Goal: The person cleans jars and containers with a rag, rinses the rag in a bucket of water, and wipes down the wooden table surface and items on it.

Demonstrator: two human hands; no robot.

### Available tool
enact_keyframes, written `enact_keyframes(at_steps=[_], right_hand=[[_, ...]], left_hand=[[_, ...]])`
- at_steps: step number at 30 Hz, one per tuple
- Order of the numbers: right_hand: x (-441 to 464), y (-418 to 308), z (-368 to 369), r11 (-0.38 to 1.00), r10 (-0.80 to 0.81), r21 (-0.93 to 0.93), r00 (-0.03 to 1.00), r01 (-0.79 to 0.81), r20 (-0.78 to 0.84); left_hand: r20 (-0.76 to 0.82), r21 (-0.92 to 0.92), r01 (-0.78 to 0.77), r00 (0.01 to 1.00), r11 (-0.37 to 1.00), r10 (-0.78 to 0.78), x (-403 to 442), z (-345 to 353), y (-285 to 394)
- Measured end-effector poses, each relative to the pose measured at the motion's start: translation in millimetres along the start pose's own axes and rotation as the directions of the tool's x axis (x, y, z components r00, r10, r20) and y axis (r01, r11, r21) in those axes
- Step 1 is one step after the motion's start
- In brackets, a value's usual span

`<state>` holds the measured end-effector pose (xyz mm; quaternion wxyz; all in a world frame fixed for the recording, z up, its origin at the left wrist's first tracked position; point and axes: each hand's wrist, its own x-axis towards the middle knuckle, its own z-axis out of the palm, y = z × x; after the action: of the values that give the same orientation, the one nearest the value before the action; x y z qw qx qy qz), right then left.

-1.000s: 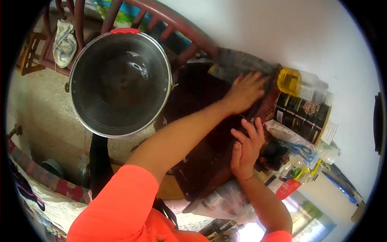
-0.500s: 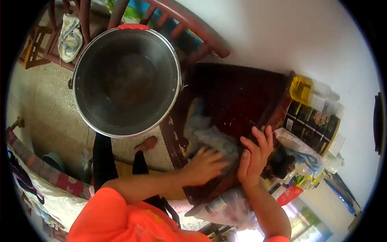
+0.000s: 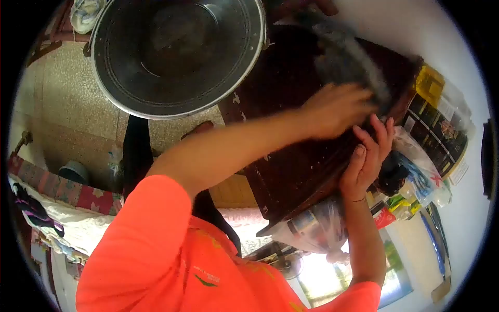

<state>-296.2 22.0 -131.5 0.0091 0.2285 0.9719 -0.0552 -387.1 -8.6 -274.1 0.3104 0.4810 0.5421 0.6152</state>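
Observation:
My left hand (image 3: 338,110), blurred by motion, presses a grey cloth (image 3: 358,62) onto a dark red wooden tabletop (image 3: 296,161). The cloth is smeared too and stretches from my fingers toward the far edge. At the right edge of the table rests my right hand (image 3: 368,161), fingers apart and slightly bent, holding nothing that I can see. Left of the table stands a large dark pot (image 3: 171,115) with a metal rim.
Along the wall side are a bottle of yellow liquid (image 3: 429,87), a black box (image 3: 434,130) and plastic bags. A tied clear bag (image 3: 317,229) of goods sits at the near edge. A bluish bucket (image 3: 74,171) stands on the floor at left.
My left hand has swept the cloth away from me and to the right across the tabletop. The view has shifted, so the pot sits higher in it. My right hand remains at the table edge.

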Motion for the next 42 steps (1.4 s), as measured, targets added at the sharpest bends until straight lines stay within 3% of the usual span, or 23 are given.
enact_keyframes(at_steps=[1,3,7,9,10,11,13,15,17,18,20,23,24,25,28,32,34,35,37,39,42], right_hand=[[2,0,1,1.0,-0.008,0.005,1.0,0.008,-0.012],[1,-1,1,1.0,-0.012,0.006,1.0,0.012,-0.009],[3,-1,1,1.0,-0.013,0.007,1.0,0.013,-0.017],[2,0,1,0.999,-0.018,0.033,0.999,0.019,-0.031],[2,-1,1,0.999,-0.019,0.033,0.999,0.02,-0.029],[1,-1,1,0.998,-0.003,0.062,0.999,0.005,-0.039],[0,1,0,0.997,0.009,0.078,0.999,-0.005,-0.052],[-2,3,1,0.985,0.063,0.164,0.993,-0.047,-0.096],[-3,4,3,0.985,0.068,0.168,0.99,-0.046,-0.124],[-3,3,5,0.982,0.077,0.185,0.986,-0.049,-0.149],[-3,1,6,0.979,0.085,0.197,0.983,-0.052,-0.16],[-2,5,5,0.972,0.086,0.229,0.98,-0.043,-0.181],[-4,5,4,0.967,0.089,0.249,0.982,-0.045,-0.168],[-4,4,3,0.967,0.089,0.251,0.981,-0.044,-0.17],[-3,3,4,0.969,0.12,0.237,0.973,-0.072,-0.197],[-5,4,3,0.967,0.15,0.233,0.973,-0.107,-0.174],[-6,3,3,0.967,0.15,0.232,0.973,-0.108,-0.173],[-6,3,1,0.963,0.161,0.24,0.975,-0.12,-0.156],[-9,5,-1,0.964,0.148,0.24,0.979,-0.111,-0.139],[-11,6,2,0.917,0.267,0.353,0.943,-0.186,-0.197],[-17,7,5,0.897,0.311,0.391,0.924,-0.208,-0.221]], left_hand=[[-0.007,0.037,-0.07,0.998,0.997,0.07,-38,1,7],[0.145,-0.044,0.027,0.989,0.999,-0.02,-107,-10,38],[0.292,-0.114,0.048,0.956,0.992,-0.012,-233,-21,77],[0.3,-0.138,0.032,0.954,0.99,0.011,-242,-23,80],[0.545,-0.088,0.166,0.833,0.982,-0.092,-229,-30,83],[0.745,-0.003,0.278,0.642,0.961,-0.183,-215,-34,83],[0.51,-0.108,0.25,0.845,0.962,-0.162,-185,-25,74],[0.181,-0.156,0.164,0.974,0.974,-0.135,-150,4,56],[0.007,-0.347,0.161,0.986,0.924,-0.169,-87,8,47],[0.008,-0.35,0.161,0.986,0.923,-0.169,-64,2,45],[0.041,-0.809,0.151,0.978,0.568,-0.203,-35,-9,46],[0.099,-0.81,0.236,0.957,0.537,-0.271,-74,-15,78],[0.113,-0.671,0.213,0.976,0.71,-0.187,-93,-19,83],[0.124,-0.587,0.187,0.982,0.787,-0.141,-115,-20,92],[0.24,-0.397,0.154,0.969,0.905,-0.06,-171,-28,119],[0.308,-0.442,0.134,0.951,0.887,0.01,-191,-31,109],[0.428,-0.409,0.269,0.9,0.872,-0.077,-160,-30,107],[0.421,-0.408,0.259,0.904,0.876,-0.071,-140,-27,104],[0.139,-0.471,0.17,0.983,0.866,-0.117,-89,-19,90],[-0.08,-0.492,0.027,0.994,0.87,-0.077,-46,-1,67],[-0.191,-0.545,-0.061,0.98,0.836,-0.054,4,13,41]])
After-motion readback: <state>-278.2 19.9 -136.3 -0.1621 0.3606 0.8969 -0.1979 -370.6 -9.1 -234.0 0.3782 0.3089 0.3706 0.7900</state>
